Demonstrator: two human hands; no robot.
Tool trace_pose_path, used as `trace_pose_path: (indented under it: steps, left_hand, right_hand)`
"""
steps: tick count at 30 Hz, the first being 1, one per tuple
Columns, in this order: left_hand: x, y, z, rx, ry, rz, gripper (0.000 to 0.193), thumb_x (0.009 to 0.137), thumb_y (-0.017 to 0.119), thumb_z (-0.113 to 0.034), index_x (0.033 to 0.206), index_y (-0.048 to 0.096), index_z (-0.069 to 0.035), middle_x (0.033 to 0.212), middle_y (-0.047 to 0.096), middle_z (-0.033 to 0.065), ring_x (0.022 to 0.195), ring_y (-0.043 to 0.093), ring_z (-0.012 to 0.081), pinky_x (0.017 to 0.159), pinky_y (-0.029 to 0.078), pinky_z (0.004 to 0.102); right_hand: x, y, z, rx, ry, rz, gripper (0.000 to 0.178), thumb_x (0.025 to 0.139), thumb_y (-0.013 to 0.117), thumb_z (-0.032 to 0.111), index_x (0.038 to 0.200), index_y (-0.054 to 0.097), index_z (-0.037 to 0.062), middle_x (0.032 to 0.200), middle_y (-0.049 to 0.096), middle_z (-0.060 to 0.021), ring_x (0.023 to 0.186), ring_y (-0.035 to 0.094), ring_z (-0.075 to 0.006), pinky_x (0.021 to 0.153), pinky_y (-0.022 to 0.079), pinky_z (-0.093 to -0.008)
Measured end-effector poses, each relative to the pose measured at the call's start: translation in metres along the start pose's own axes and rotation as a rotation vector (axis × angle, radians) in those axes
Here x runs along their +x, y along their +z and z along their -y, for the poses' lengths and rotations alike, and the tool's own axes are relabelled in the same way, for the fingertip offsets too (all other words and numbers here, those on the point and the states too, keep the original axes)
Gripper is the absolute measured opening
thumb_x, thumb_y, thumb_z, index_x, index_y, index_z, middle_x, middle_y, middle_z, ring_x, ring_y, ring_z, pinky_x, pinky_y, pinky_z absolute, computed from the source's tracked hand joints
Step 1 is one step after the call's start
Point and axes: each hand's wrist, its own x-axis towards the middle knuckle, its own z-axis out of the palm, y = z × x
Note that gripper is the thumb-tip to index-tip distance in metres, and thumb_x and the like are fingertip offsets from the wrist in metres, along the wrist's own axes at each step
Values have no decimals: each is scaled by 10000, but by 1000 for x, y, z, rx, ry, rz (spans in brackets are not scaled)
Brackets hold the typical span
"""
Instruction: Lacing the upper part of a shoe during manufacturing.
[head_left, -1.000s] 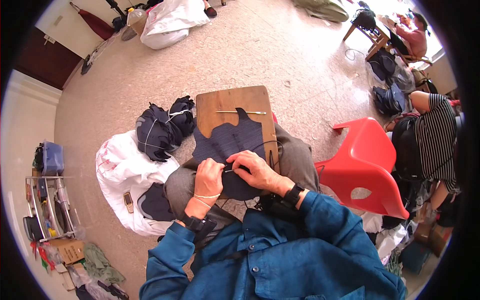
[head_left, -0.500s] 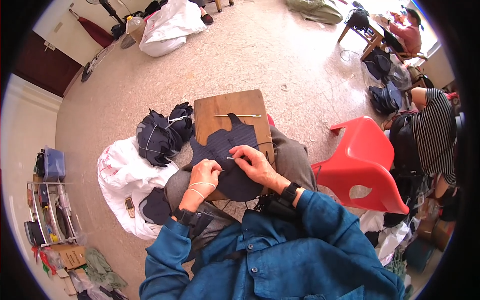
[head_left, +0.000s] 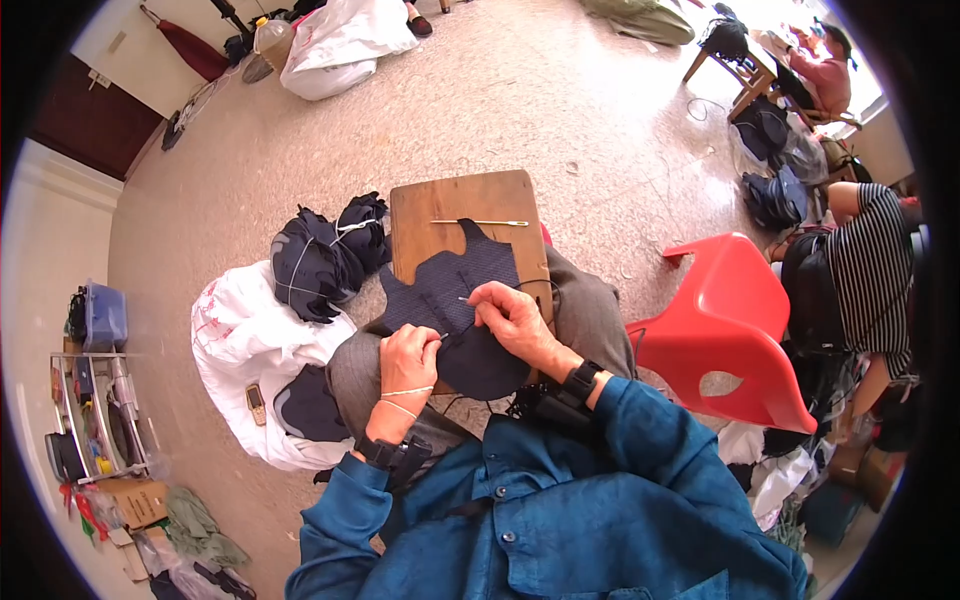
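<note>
On the wooden stool (head_left: 420, 200) before me lies a dark navy piece of cut fabric (head_left: 432, 290), its lower part solid black. My left hand (head_left: 407, 358), with a pale band at its wrist, is closed in a pinch above the fabric's lower left; a tiny dark tip pokes out of its fingers, too small to name. Just right of it, my right hand (head_left: 512, 320) pinches a small whitish piece (head_left: 464, 299) over the fabric's middle. A large needle (head_left: 480, 222) rests on the bare wood beyond the fabric.
Tied bundles of dark cut fabric (head_left: 318, 262) stand left of the stool by a white bag (head_left: 245, 320) with a phone (head_left: 256, 404) on it. A red plastic chair (head_left: 735, 300) is at right, near a person in a striped top (head_left: 868, 270). Another person (head_left: 822, 75) sits far right.
Both hands stay pinched over the fabric. My right hand has shifted slightly right and up, and my left hand slightly down, widening the gap. The view has shifted a little.
</note>
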Motion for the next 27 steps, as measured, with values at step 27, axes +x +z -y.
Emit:
trace_pose_path:
  steps: [27]
  left_hand:
    - [23, -5, -6, 59, -273, 333, 60, 790, 713, -101, 799, 719, -42, 761, 718, 134, 777, 712, 298, 785, 543, 417]
  right_hand:
    - [-8, -3, -6, -486, -413, 251, 220, 778, 710, 34, 990, 655, 18, 918, 578, -132, 939, 606, -344, 818, 512, -418]
